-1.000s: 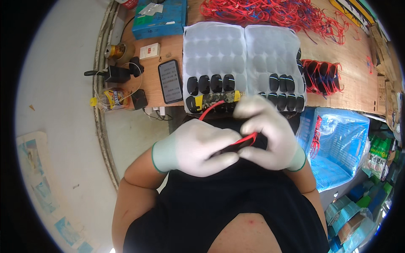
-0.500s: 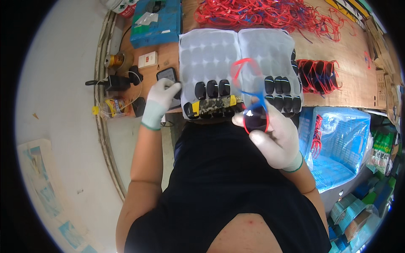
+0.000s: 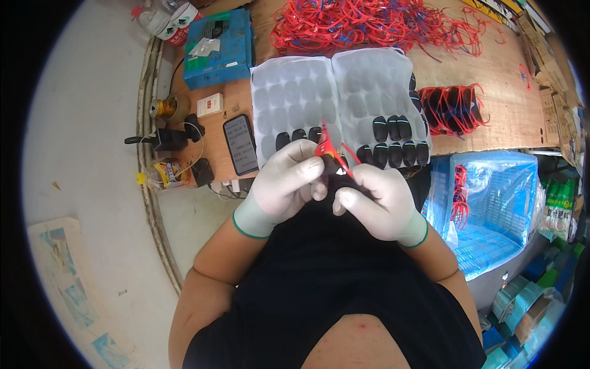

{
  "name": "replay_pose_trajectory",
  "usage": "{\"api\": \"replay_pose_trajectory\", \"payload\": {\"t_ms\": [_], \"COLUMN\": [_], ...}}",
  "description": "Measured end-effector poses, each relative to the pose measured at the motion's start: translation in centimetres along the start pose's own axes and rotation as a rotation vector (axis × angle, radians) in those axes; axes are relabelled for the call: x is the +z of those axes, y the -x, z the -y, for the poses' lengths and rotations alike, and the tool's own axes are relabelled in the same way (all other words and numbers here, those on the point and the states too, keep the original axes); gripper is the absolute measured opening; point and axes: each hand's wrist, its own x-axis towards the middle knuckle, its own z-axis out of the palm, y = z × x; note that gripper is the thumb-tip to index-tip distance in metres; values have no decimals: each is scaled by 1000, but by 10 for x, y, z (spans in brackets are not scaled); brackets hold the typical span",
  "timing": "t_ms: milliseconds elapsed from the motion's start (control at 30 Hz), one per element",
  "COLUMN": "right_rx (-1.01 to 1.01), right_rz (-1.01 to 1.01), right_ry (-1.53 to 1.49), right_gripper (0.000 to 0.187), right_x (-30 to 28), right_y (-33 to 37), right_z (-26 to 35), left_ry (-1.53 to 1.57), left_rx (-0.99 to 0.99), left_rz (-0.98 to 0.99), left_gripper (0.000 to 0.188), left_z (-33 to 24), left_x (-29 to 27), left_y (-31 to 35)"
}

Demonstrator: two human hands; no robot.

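A pair of red sunglasses (image 3: pixel 327 147) with a dark lens is held edge-on in front of my chest, between both white-gloved hands. My left hand (image 3: pixel 286 181) pinches its left side, thumb and fingers closed. On the other side, my right hand (image 3: pixel 384 202) grips the red rim with thumb and fingers. Part of the sunglasses is hidden by the fingers. Just beyond the hands are two white cloth-covered trays (image 3: pixel 294 92) with rounded pockets. Dark lenses (image 3: pixel 381 128) stand in the near rows of the right tray, and several more show in the left one, partly behind my left hand.
A heap of red and blue frames (image 3: pixel 369 27) lies at the back. Bundled sunglasses (image 3: pixel 453 109) sit right of the trays. On the left are a phone (image 3: pixel 240 144), a small white box (image 3: pixel 210 105) and a blue case (image 3: pixel 218 52). A blue crate (image 3: pixel 491 209) stands lower right.
My left hand has left the phone's side and moved right to take hold of the sunglasses. My right hand has brought them left and turned them edge-on. The phone's screen is now uncovered.
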Motion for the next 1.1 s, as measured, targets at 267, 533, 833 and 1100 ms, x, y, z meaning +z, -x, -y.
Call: {"api": "replay_pose_trajectory", "payload": {"t_ms": [267,533,833,1100], "right_rx": [-9,-83,-389,-245], "right_rz": [63,-185,-262,-165], "right_ry": [-327,-12,584,446], "right_gripper": [21,15,4,10], "right_x": [-6,6,0,-6], "right_y": [5,1,-3,-1], "right_z": [-13,-13,-20,-16], "left_ry": [-36,-200,-376,-709], "left_rx": [3,-20,-35,70], "left_rz": [187,18,-160,-178], "left_gripper": [36,39,40,27], "left_z": [1,0,1,-6], "left_x": [5,0,6,17], "left_y": [-6,-13,-15,-4]}}
